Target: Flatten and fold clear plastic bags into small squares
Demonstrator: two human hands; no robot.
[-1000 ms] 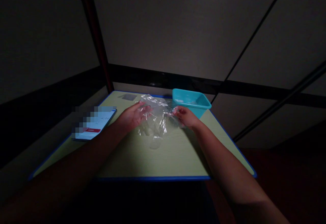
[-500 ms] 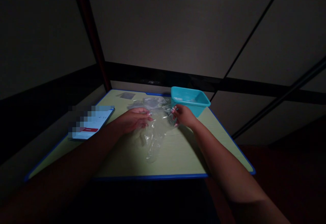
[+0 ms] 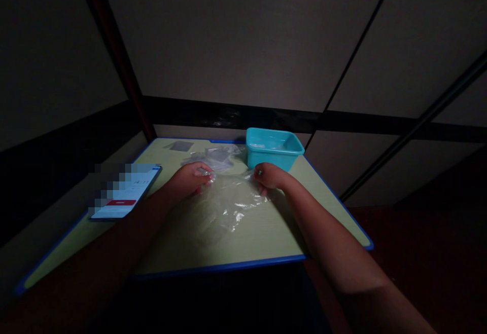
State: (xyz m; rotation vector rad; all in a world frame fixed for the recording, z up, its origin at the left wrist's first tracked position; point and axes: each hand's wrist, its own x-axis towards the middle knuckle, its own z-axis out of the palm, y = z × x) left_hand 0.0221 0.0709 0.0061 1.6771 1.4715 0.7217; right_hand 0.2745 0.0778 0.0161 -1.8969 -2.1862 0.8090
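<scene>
A clear plastic bag [image 3: 232, 199] is stretched between my two hands above the middle of the table. My left hand [image 3: 194, 178] pinches its upper left corner, fingers closed. At the upper right corner my right hand [image 3: 268, 177] grips the plastic, just in front of the turquoise basket [image 3: 274, 159]. The bag's lower part hangs down toward the table and catches the light. Behind the hands lie several thin grey pieces with crumpled clear plastic [image 3: 218, 155].
The yellowish table [image 3: 262, 243] has a blue edge. On its left lies a tablet [image 3: 127, 194] with a lit screen, partly pixelated. More flat grey pieces [image 3: 180, 146] lie at the back left. Panelled walls stand behind and left.
The bag, bunched and hanging narrow before, is now spread wide between my hands. My left hand has closed on its corner. The view has shifted slightly, moving the table leftward.
</scene>
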